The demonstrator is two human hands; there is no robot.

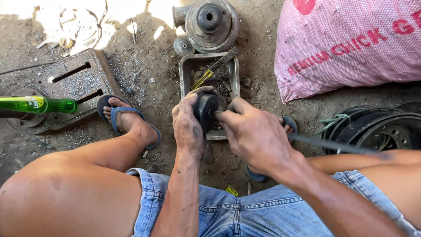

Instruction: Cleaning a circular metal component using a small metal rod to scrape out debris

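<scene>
Denim shorts (pixel 245 215) fill foreground as we squat over dirt floor. Our left hand (pixel 187 127) wraps dark round part (pixel 205 109) above grey metal tray (pixel 186 70); right hand (pixel 254 136) pinches its edge, fingers curled. Risk, we judge: greasy grip slips, part drops onto tray or sandalled foot (pixel 129 120).
</scene>
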